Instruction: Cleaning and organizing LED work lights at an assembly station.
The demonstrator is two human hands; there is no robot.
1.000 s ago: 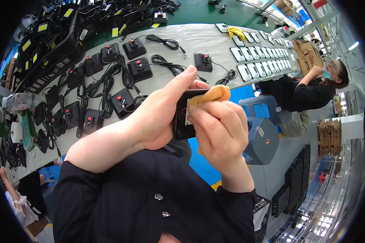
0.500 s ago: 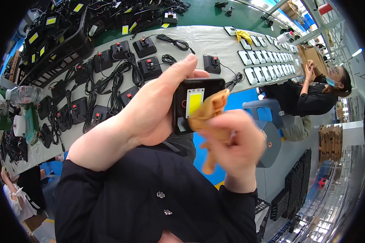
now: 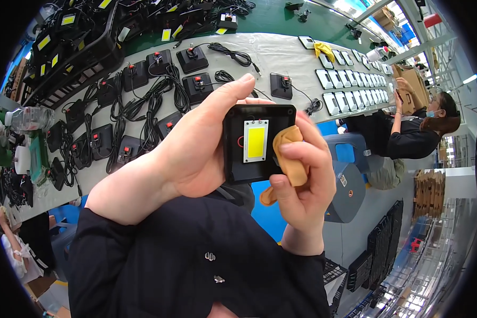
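My left hand (image 3: 199, 140) is closed round the left side of a square black lamp housing (image 3: 236, 167), its open face turned up toward me. Inside the housing sits a white-edged yellow LED panel (image 3: 255, 141) with a short red wire loop at its left. A crumpled orange-tan cloth (image 3: 291, 159) is gripped in my right hand (image 3: 315, 175), between thumb and fingers. The cloth lies against the housing's right rim, and some fingers of that hand reach behind this edge. One end of the cloth dangles below.
Black lamp units (image 3: 135, 76) with red switches and coiled cables cover the table's left half. A black crate (image 3: 85, 74) of more lamps stands behind. White-and-black panels (image 3: 334, 79) line the right, near a yellow cloth (image 3: 324, 51). A person (image 3: 416, 127) works beyond, beside a blue-grey stool (image 3: 350, 148).
My right hand has drawn the cloth off the yellow panel, rightward to the housing's rim. The housing now faces me more squarely. The person at right has shifted their hands.
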